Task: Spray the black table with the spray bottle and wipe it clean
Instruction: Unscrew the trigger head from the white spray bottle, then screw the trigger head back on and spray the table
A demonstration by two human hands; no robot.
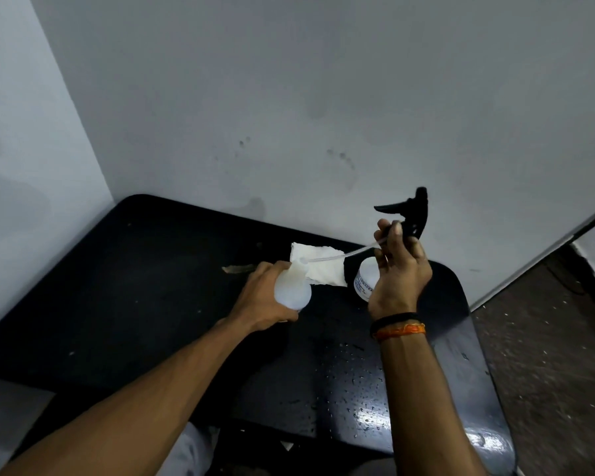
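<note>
The spray bottle (293, 286) is held above the black table (124, 297), near the middle of its far half, with the neck tilted up and away toward the wall. The long axis runs from the base, nearest the person, up to the open mouth. It is gripped by the left hand (265, 300), whose fingers are curled round the body.

The spray head (409, 214) is separated from the bottle and is pinched at its collar by the right hand (399, 273), up and to the right of the mouth. The trigger points left; the nozzle points up. The clear dip tube (340, 256) slopes down and left from the head, and its tip lies at the bottle mouth. The head's axis therefore appears not yet aligned with the neck.

A white cloth (323, 266) lies on the table just behind the bottle. A white jar (366, 280) stands behind the right hand. Water droplets (364, 383) are visible on the near right of the table.
</note>
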